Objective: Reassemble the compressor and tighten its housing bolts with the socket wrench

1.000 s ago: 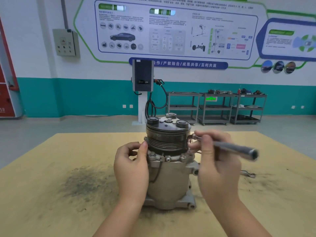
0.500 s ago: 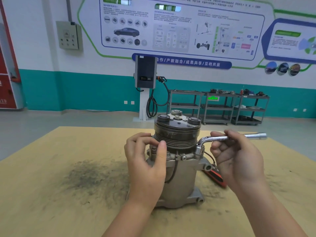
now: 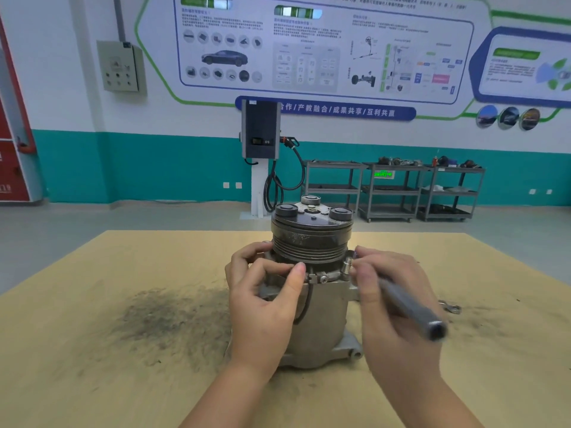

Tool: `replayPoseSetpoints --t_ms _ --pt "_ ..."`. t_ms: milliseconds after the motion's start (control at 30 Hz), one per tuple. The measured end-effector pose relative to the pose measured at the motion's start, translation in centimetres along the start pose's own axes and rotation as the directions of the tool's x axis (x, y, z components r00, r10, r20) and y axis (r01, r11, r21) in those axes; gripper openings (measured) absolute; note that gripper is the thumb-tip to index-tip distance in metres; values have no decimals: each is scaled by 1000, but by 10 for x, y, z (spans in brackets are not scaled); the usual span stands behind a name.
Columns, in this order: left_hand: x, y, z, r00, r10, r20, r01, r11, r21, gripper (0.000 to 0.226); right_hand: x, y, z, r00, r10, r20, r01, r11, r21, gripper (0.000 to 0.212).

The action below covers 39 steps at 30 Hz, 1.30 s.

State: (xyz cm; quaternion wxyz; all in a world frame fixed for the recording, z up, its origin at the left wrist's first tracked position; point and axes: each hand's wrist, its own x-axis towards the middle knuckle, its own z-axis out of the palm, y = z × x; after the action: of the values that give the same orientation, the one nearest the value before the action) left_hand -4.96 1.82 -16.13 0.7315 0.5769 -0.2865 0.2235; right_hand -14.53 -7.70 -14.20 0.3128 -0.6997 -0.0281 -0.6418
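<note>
While the compressor [image 3: 312, 298] stood upright on its mounting foot at the middle of the counter [image 3: 92, 350], pulley end up, you steadied it with your left hand [image 3: 262, 307], whose fingers [image 3: 298, 273] curled against the flange just under the grooved pulley [image 3: 310, 242]. Your right hand [image 3: 392, 304] gripped the socket wrench [image 3: 411, 307], fingers wrapped round its shaft, with the socket end seated at a housing bolt [image 3: 347, 267] on the right side of the flange and the open handle end pointing back toward you.

By the look of it, that cast metal body was heavy and rigid, so it would not flex, but it stood tall on a narrow foot and could tip or twist under wrench torque. Bracing at the flange, close to the bolt line, seemed the sound hold; the smooth barrel below looked a poorer grip. The black wire [image 3: 306, 304] hanging down the front seemed the one soft part to keep clear. A small spanner [image 3: 449, 306] lay on the counter, right of the compressor.
</note>
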Motion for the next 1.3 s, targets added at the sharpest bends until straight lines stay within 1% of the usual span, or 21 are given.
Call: replayPoseSetpoints --t_ms 33,67,200,300,367,400,433,467,500,533,600,633,700,767,833,967,1100,1167,1300 --pt "0 -1 0 1000 -3 1 3 1000 -8 20 0 -1 2 999 -44 18 45 998 -49 13" --pt "1 -2 0 1000 -6 5 6 1000 -20 22 0 -1 5 997 -60 38 62 996 -63 13" --pt "1 -1 -2 999 6 54 -3 999 -41 11 2 -6 19 994 -25 106 33 997 -75 15" --pt "1 2 -2 996 -12 84 19 997 -80 11 12 -9 21 986 -25 167 44 993 -110 19" --pt "2 -2 -3 998 31 59 -29 999 -33 21 19 -9 16 986 -64 156 82 990 -112 17" --pt "3 -4 -4 998 40 52 -41 999 8 32 22 -9 13 991 -67 115 77 994 -78 15" --pt "5 -6 -5 998 18 63 -21 999 39 44 25 -9 9 998 -29 56 30 999 -13 13" --pt "7 -8 -7 994 -37 99 32 998 55 57 28 -9 5 998 61 -5 -60 995 81 12" --pt "10 -10 -8 983 -105 151 95 993 73 70 31 -8 3 981 183 -60 -168 967 191 12" --pt "12 -13 -9 963 -166 211 150 985 89 84 34 -5 1 945 312 -96 -273 916 294 13" --pt "16 -19 -12 918 -236 319 213 971 107 111 39 0 -3 847 522 -99 -430 783 449 12" --pt "19 -21 -14 895 -255 365 228 967 118 119 41 3 -4 800 594 -80 -478 714 511 12" --pt "23 -22 -18 846 -285 451 245 958 147 125 44 7 -6 731 681 -32 -519 586 622 12" --pt "27 -22 -21 809 -311 498 259 950 172 129 47 11 -9 690 723 29 -541 489 684 13" --pt "28 -21 -23 796 -324 510 269 946 181 131 51 13 -11 661 743 109 -586 421 692 13" --pt "28 -20 -22 792 -326 516 281 945 167 131 61 16 -12 603 761 239 -685 341 644 12" --pt "28 -18 -22 793 -336 508 283 942 181 130 72 22 -15 508 777 371 -791 252 557 9" --pt "28 -17 -23 794 -333 509 280 943 180 127 71 25 -18 497 772 396 -798 228 557 8" --pt "27 -15 -22 803 -319 503 276 948 161 123 69 25 -20 515 757 402 -792 241 561 10"
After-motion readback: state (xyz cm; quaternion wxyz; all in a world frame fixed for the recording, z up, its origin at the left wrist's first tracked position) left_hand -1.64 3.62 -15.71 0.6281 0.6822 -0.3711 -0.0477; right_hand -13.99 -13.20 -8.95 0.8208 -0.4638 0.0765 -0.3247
